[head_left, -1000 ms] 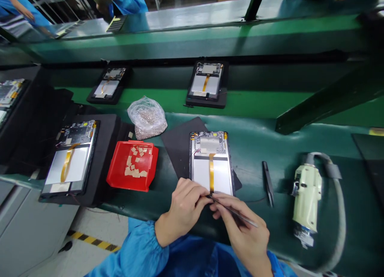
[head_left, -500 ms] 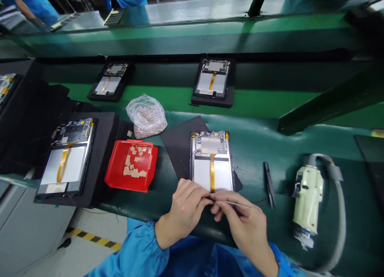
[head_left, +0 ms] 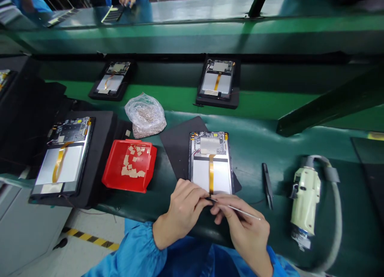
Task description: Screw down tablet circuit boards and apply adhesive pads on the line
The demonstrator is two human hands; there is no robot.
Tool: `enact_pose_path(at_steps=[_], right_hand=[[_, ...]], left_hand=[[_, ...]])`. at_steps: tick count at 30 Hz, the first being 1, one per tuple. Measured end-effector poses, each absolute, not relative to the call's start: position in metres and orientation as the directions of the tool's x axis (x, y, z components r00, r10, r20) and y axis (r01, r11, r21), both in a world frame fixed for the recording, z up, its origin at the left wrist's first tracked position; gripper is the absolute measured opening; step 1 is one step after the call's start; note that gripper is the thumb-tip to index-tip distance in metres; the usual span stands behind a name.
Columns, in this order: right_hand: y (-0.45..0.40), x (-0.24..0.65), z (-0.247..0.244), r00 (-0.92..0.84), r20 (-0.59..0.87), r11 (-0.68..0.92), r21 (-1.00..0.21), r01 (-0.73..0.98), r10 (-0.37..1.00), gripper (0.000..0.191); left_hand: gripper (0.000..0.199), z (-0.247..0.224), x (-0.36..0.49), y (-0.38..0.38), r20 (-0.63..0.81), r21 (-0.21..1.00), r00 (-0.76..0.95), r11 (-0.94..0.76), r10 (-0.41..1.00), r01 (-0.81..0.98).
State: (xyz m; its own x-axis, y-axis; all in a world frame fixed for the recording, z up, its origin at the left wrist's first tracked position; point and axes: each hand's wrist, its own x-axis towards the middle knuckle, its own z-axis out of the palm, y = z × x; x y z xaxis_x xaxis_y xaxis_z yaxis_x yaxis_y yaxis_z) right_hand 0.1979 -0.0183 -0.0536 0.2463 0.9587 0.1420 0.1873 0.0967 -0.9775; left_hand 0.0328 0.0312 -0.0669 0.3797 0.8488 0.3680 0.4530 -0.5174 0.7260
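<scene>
An opened tablet [head_left: 211, 163] with a circuit board, silver battery and orange ribbon lies on a dark sheet [head_left: 177, 143]. At its near edge my left hand [head_left: 183, 209] pinches a small dark piece whose shape is mostly hidden by the fingers. My right hand [head_left: 244, 223], beside it, grips a thin metal strip or tool [head_left: 240, 210] that slants down to the right from the fingertips. The fingers of both hands nearly meet at the tablet's lower edge, and they cover that edge.
Left of the tablet are a red tray [head_left: 112, 171] of beige pieces, a bag of screws [head_left: 147, 115] and another open tablet [head_left: 63, 159]. Black tweezers [head_left: 267, 185] and a corded cream tool [head_left: 305, 201] lie right. Two tablets on black pads sit behind.
The thin tool in my right hand has tilted and shows more of its length. The far right tablet has shifted slightly right. Across the bench, another person's hand has come into view.
</scene>
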Motion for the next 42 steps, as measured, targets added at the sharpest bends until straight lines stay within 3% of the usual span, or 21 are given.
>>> enact_pose_path(at_steps=[8, 16, 23, 30, 35, 38, 42], right_hand=[[-0.022, 0.189, -0.058, 0.266, 0.211, 0.161, -0.967, 0.198, 0.941, 0.025], [-0.018, 0.195, -0.055, 0.167, 0.06, 0.031, -0.984, 0.173, 0.984, 0.021], [-0.014, 0.195, -0.052, 0.157, 0.043, 0.024, -0.993, 0.119, 0.987, 0.018], [-0.03, 0.213, -0.051, 0.26, 0.002, 0.024, -0.996, -0.082, 0.966, 0.01], [-0.039, 0.227, -0.048, 0.158, 0.184, 0.138, -0.954, 0.267, 0.97, 0.028], [-0.038, 0.231, -0.051, -0.023, 0.31, 0.282, -0.827, 0.486, 0.95, 0.04], [-0.035, 0.227, -0.062, -0.142, 0.412, 0.407, -0.677, 0.613, 0.9, 0.036]], left_hand=[[0.01, -0.064, 0.034, 0.031, 0.381, 0.715, 0.379, -0.529, 0.843, 0.458], [0.01, -0.067, 0.033, 0.029, 0.389, 0.705, 0.395, -0.545, 0.833, 0.455], [0.009, -0.072, 0.031, 0.027, 0.377, 0.716, 0.399, -0.536, 0.836, 0.448], [0.007, -0.066, 0.031, 0.028, 0.375, 0.743, 0.39, -0.524, 0.841, 0.417], [0.013, -0.065, 0.028, 0.022, 0.393, 0.734, 0.41, -0.549, 0.823, 0.399], [0.008, -0.064, 0.028, 0.018, 0.382, 0.729, 0.405, -0.54, 0.831, 0.42], [0.005, -0.059, 0.03, 0.014, 0.373, 0.725, 0.368, -0.515, 0.852, 0.457]])
